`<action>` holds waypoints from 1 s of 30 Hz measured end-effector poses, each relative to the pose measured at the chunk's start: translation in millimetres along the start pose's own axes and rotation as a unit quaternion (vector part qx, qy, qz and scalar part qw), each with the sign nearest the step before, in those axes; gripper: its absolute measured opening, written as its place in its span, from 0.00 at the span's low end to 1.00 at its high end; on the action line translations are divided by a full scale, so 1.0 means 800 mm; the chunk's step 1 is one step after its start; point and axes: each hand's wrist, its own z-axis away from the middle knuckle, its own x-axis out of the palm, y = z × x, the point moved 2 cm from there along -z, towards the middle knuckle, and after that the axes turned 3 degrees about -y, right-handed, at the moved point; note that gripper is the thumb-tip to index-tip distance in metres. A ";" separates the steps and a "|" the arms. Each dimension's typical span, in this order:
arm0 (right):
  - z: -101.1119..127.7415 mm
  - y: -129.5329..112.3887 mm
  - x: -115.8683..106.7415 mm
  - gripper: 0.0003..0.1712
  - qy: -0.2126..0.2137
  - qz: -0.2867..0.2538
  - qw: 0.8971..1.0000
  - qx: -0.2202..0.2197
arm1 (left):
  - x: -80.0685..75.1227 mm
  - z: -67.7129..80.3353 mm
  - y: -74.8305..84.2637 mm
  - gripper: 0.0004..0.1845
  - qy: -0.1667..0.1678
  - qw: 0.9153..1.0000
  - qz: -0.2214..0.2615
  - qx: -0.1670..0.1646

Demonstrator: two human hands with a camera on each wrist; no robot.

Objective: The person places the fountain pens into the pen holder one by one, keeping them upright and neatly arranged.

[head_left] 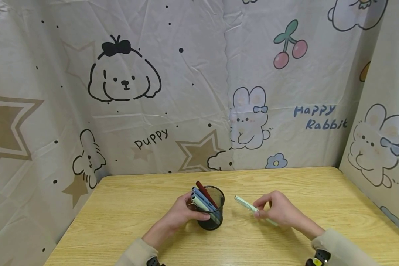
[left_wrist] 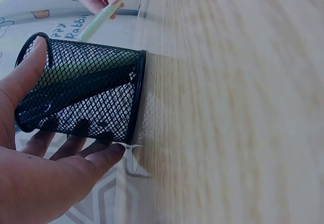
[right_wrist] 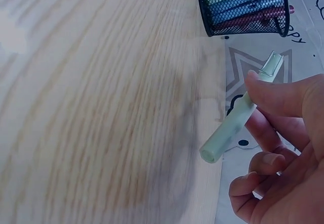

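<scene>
My left hand [head_left: 177,216] holds a black mesh pen holder [head_left: 218,197] around its side, the thumb at the near side and the fingers around the far side. The holder stands upright on the table. A dark red pen [head_left: 204,191], blue pens [head_left: 203,197] and a light green pen [head_left: 199,203] lean in it towards the left. To the right of the holder, my right hand [head_left: 280,210] pinches another light green pen [right_wrist: 230,130] between thumb and fingers. That pen is tilted, its clip end pointing up towards the holder, and a gap separates the two.
The wooden table [head_left: 126,199] reaches back to a pale cloth [head_left: 193,111] printed with cartoon animals, stars and lettering. More of this cloth hangs at the left and right sides. Dark bands with devices sit on both wrists, by the beige sleeves [head_left: 342,249].
</scene>
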 end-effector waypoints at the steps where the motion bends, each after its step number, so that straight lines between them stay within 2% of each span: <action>1: 0.000 -0.001 0.000 0.09 0.002 -0.003 1.000 0.000 | 0.000 0.000 0.000 0.37 0.001 1.000 0.000 0.000; 13: -0.003 -0.001 -0.001 0.09 0.027 -0.032 0.999 -0.026 | 0.000 0.000 -0.001 0.38 0.001 1.000 0.010 -0.003; 20: -0.002 -0.004 -0.003 0.10 0.036 -0.036 0.998 -0.027 | 0.000 0.002 -0.001 0.39 0.002 1.000 0.012 -0.002; 30: -0.001 -0.016 -0.002 0.12 0.063 -0.072 0.995 -0.013 | 0.000 0.000 -0.002 0.38 -0.001 1.000 0.019 -0.002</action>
